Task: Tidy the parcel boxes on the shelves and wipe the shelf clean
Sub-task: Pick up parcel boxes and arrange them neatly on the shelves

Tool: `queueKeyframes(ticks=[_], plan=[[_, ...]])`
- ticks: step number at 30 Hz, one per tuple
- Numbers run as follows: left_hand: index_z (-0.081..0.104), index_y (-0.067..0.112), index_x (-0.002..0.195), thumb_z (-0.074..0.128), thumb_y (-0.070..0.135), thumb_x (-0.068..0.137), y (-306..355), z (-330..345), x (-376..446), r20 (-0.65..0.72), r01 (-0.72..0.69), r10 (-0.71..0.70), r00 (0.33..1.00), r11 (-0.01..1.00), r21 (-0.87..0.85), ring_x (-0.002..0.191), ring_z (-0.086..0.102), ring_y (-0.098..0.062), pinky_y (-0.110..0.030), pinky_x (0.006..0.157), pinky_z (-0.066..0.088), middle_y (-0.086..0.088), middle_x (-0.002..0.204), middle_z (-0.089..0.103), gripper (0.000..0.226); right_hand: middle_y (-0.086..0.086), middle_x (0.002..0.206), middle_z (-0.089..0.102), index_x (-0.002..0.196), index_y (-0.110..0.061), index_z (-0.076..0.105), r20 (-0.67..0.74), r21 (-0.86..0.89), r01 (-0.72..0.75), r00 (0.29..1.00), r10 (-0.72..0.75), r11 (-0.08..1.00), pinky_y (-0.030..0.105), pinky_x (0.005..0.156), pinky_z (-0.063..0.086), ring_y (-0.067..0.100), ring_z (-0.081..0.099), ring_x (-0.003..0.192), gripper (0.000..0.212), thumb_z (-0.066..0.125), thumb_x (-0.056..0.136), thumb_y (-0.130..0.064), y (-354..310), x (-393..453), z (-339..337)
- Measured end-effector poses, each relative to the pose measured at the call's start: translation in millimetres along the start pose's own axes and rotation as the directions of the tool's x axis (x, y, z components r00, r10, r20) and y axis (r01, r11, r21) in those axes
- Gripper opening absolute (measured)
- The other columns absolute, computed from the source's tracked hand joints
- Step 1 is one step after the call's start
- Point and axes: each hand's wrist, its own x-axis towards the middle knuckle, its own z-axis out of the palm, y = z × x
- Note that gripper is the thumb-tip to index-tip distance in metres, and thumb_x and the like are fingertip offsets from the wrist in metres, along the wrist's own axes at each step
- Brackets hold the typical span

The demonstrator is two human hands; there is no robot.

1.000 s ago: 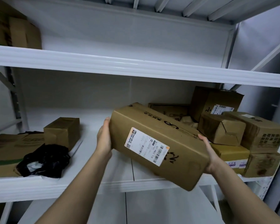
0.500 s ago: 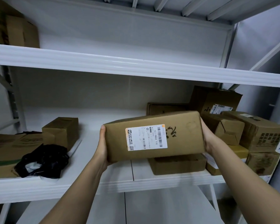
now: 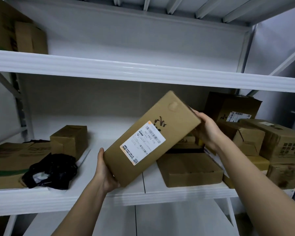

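Observation:
A long brown parcel box (image 3: 162, 123) with a white shipping label hangs in the air before the middle shelf (image 3: 129, 193), tilted with its right end up. My left hand (image 3: 105, 174) grips its lower left end from beneath. My right hand (image 3: 207, 129) holds its upper right end. A flat box (image 3: 189, 169) lies on the shelf below the raised end. Several more parcel boxes (image 3: 249, 138) are piled at the right of the shelf.
A small brown box (image 3: 70, 140) stands on the left of the shelf beside a black plastic bag (image 3: 51, 171) and a flattened carton (image 3: 8, 162). More cartons (image 3: 17, 34) sit at the left of the upper shelf (image 3: 143, 72). A white lower shelf (image 3: 134, 222) shows beneath.
The long box has turned from level to steeply tilted, right end raised and left end lowered. My right hand rose with it and my left hand dropped under the lower end.

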Motion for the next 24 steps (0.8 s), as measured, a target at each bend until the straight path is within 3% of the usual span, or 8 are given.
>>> queueKeyframes(ticks=[2,5,8,11,14,18,21,24], plan=[[0.069,0.021,0.089,0.037,0.078,0.076,-2,-7,0,0.003,0.009,-0.009,1.000,0.999,-0.039,0.085,0.066,-0.033,-0.047,0.081,0.047,-0.010,0.091,0.072,0.066,0.000,0.134,0.056,0.136,-0.023,0.052,-0.010,0.077,0.053,0.999,-0.052,0.996,0.040,0.113,0.031,0.018,0.045,0.129,0.040,0.031,0.101,-0.023,8,2,7],[0.066,0.019,0.071,0.040,0.060,0.077,-8,-13,-1,-0.002,0.004,-0.004,1.000,0.997,-0.077,0.064,0.068,-0.030,-0.043,0.079,0.045,-0.009,0.074,0.070,0.049,-0.012,0.145,0.043,0.142,-0.032,0.038,-0.021,0.029,0.119,0.993,-0.119,0.992,0.039,0.117,0.024,0.011,0.036,0.136,0.041,0.036,0.101,-0.028,15,3,18],[0.064,0.019,0.067,0.040,0.052,0.074,-14,-16,0,0.015,-0.007,0.009,1.000,0.996,-0.084,0.072,0.062,-0.031,-0.042,0.079,0.041,-0.009,0.071,0.069,0.041,-0.012,0.155,0.026,0.144,-0.041,0.026,-0.060,-0.032,0.198,0.978,-0.199,0.980,0.035,0.117,0.016,0.008,0.024,0.140,0.049,0.040,0.097,-0.043,19,-4,27],[0.066,0.019,0.075,0.040,0.058,0.078,-14,-16,1,0.015,-0.031,0.033,0.999,0.995,-0.097,0.078,0.062,-0.031,-0.042,0.078,0.045,-0.009,0.074,0.071,0.047,-0.010,0.154,0.025,0.135,-0.044,0.035,-0.084,-0.148,0.255,0.960,-0.269,0.956,0.032,0.117,0.016,0.005,0.022,0.138,0.033,0.029,0.103,-0.041,23,-5,31],[0.070,0.021,0.091,0.039,0.075,0.081,-13,-10,0,0.009,-0.107,0.109,0.994,0.987,-0.116,0.077,0.069,-0.030,-0.040,0.077,0.049,-0.008,0.082,0.075,0.063,-0.006,0.149,0.031,0.134,-0.036,0.042,-0.175,-0.183,0.225,0.951,-0.257,0.957,0.022,0.104,0.023,0.006,0.028,0.131,0.041,0.025,0.100,-0.051,23,-4,30],[0.068,0.026,0.103,0.036,0.084,0.076,-14,0,-5,0.033,-0.209,0.211,0.977,0.977,-0.044,0.092,0.065,-0.027,-0.040,0.081,0.051,-0.006,0.099,0.073,0.071,0.001,0.151,0.032,0.147,-0.021,0.031,-0.332,0.085,0.078,0.942,-0.046,0.993,0.027,0.108,0.023,0.017,0.029,0.139,0.058,0.028,0.099,-0.053,29,-1,20],[0.063,0.028,0.116,0.034,0.080,0.080,-19,6,-11,0.020,-0.315,0.315,0.949,0.948,0.043,0.102,0.062,-0.024,-0.046,0.097,0.046,-0.005,0.108,0.069,0.069,0.002,0.151,0.036,0.150,-0.017,0.024,-0.345,0.236,0.055,0.938,0.031,0.970,0.032,0.113,0.027,0.019,0.035,0.138,0.064,0.030,0.098,-0.053,35,-5,13],[0.048,0.034,0.136,0.031,0.079,0.082,-22,10,-19,0.060,-0.429,0.425,0.903,0.893,0.138,0.120,0.053,-0.021,-0.049,0.104,0.039,-0.001,0.129,0.060,0.072,0.003,0.150,0.037,0.150,-0.022,0.024,-0.341,0.328,0.065,0.939,0.054,0.943,0.039,0.111,0.033,0.021,0.037,0.136,0.073,0.034,0.091,-0.064,43,-13,8]])
